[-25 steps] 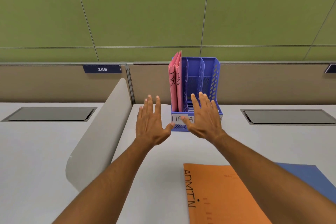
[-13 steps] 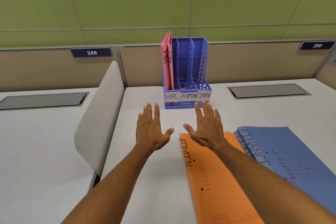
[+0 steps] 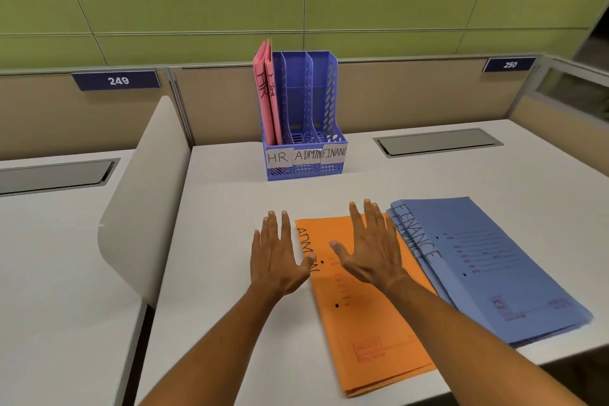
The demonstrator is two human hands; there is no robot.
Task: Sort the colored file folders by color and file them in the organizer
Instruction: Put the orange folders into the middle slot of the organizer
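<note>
- The blue organizer (image 3: 304, 142) stands upright at the back of the desk (image 3: 230, 208), against the partition, with 3 slots labelled HR, ADMIN and FINANCE from left to right.
- 2 pink folders (image 3: 267, 92) marked HR stand in the left slot; the middle and right slots look empty, so I judge about a third of the filing done.
- Left to file: the orange folders (image 3: 369, 307) marked ADMIN, lying flat near the front of the desk, and the blue folders (image 3: 487, 260) marked FINANCE, stacked flat just to their right, overlapping the orange edge.
- The left hand (image 3: 275, 257) hovers flat, fingers spread, by the orange stack's left edge, its thumb over the lettering; its grip is open and holds nothing.
- The right hand (image 3: 372, 247) is spread over the top of the orange stack, grip likewise open; whether it presses the paper I cannot tell.
- Bare desk lies between the stacks and the organizer, so the path to the slots is open.
- The orange stack's near end reaches the front desk edge, and the blue stack's corner sits close to it; a careless pull could slide sheets off.
- A white divider (image 3: 145, 208) rises on the left, well apart from the folders.
</note>
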